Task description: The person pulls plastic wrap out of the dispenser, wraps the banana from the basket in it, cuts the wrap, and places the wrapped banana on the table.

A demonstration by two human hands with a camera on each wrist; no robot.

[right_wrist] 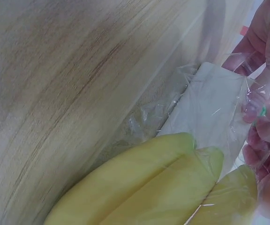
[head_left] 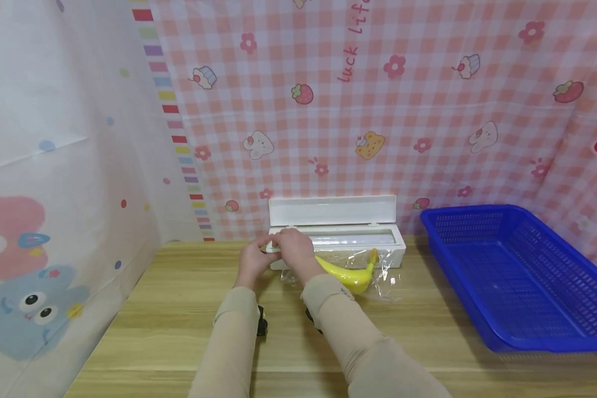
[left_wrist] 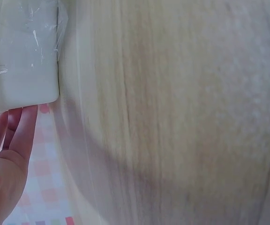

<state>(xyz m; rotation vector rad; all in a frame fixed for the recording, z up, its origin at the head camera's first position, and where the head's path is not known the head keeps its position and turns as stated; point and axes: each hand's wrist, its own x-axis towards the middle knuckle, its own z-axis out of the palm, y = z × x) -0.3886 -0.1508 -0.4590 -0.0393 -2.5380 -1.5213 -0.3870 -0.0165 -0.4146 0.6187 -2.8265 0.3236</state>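
Note:
A white cling film box [head_left: 385, 257] stands at the back of the table with its lid [head_left: 333, 211] raised. My left hand [head_left: 251, 264] grips its left end, fingers [left_wrist: 26, 129] behind and thumb in front. My right hand [head_left: 298, 250] is beside it at the box's top left, fingers curled round a small green tab [right_wrist: 263, 111] at the edge. Clear film [head_left: 388, 279] hangs down the box front and lies over a bunch of yellow bananas [head_left: 353, 279]. The right forearm and hand partly hide the bananas in the head view.
A blue plastic basket [head_left: 482, 309] stands on the right of the wooden table [head_left: 164, 331]. Behind the box hangs a pink checked cloth [head_left: 328, 121], and a white patterned cloth [head_left: 79, 182] closes off the left side.

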